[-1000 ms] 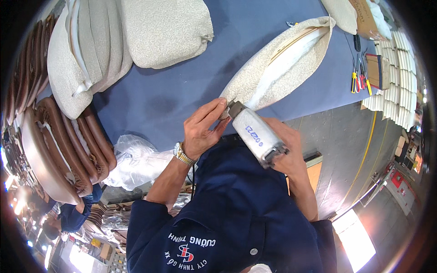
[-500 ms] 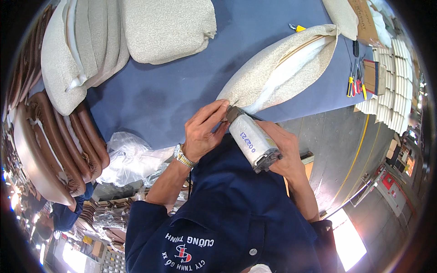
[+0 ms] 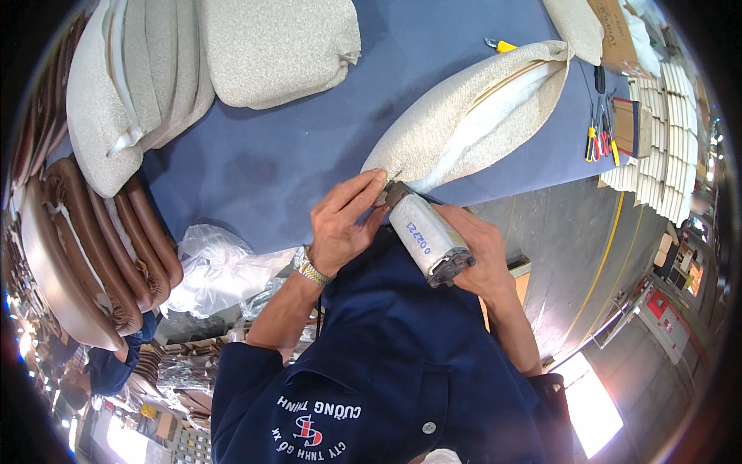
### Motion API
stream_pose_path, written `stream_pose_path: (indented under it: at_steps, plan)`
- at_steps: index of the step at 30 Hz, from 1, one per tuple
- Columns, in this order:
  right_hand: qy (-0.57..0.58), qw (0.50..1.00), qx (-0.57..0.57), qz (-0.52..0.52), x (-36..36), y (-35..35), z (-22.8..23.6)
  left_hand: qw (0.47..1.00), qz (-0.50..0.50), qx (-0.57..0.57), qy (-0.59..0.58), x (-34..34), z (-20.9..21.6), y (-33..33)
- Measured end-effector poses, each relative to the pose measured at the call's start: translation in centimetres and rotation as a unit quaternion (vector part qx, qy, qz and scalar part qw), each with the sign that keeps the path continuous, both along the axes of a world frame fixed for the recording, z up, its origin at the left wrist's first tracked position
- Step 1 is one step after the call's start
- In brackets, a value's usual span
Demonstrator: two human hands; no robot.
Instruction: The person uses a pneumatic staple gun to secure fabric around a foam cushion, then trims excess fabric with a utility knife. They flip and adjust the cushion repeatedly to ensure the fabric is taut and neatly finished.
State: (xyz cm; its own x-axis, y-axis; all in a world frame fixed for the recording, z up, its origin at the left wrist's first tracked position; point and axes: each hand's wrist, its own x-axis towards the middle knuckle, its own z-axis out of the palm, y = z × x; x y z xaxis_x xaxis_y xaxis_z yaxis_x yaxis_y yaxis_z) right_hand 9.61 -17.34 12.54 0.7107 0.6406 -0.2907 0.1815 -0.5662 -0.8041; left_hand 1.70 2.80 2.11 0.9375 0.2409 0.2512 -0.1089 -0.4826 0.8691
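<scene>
Currently the left hand (image 3: pixel 340 224) pinches the near tip of a long beige woven-fabric cushion cover (image 3: pixel 425 124) between thumb and fingers. The right hand (image 3: pixel 485 251) is wrapped around a grey metal handheld tool (image 3: pixel 423 228), its fingers partly hidden behind the casing; the tool's dark nose sits right at that pinched tip.

Blue handwritten-looking digits run along the tool's casing. White lettering curves around a red-and-white emblem (image 3: pixel 308 431) on the dark navy jacket (image 3: pixel 379 371), upside down from this view, and dark print marks the brown cardboard box (image 3: pixel 614 39) at the upper right.

The cushion cover lies slantwise on the blue cloth-covered table (image 3: pixel 263 162), its slit open over white filling, its near tip by the table's near edge. Past that edge, to the right, grey floor (image 3: pixel 553 232) extends with a yellow line (image 3: pixel 601 263) across it. A stretch of blue cloth separates the cover from a squarish beige cushion (image 3: pixel 282 46). A yellow-handled cutter (image 3: pixel 502 46) lies just beyond the cover, while yellow- and red-handled tools (image 3: pixel 592 145) lie near the table's right end.
</scene>
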Motion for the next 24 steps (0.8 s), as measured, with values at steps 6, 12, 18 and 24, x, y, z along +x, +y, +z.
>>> stream_pose_path:
  at_steps: [6,12,18,24]
  plan:
    - [-0.025,0.999,0.000,0.033,0.5,-0.5,-0.1,1.000,0.005,-0.020,-0.007,-0.3,-0.2,-0.5]
    - [-0.008,0.999,-0.006,0.042,0.8,-0.6,-0.5,1.000,0.006,-0.019,0.008,-0.5,0.0,-0.8]
    - [-0.020,0.998,-0.035,0.049,0.6,-0.4,-0.6,1.000,0.014,-0.012,0.000,-0.7,-0.1,-1.0]
    - [-0.022,0.998,-0.045,0.038,0.1,-0.1,-0.6,1.000,0.021,-0.008,-0.011,-0.9,-0.2,-1.3]
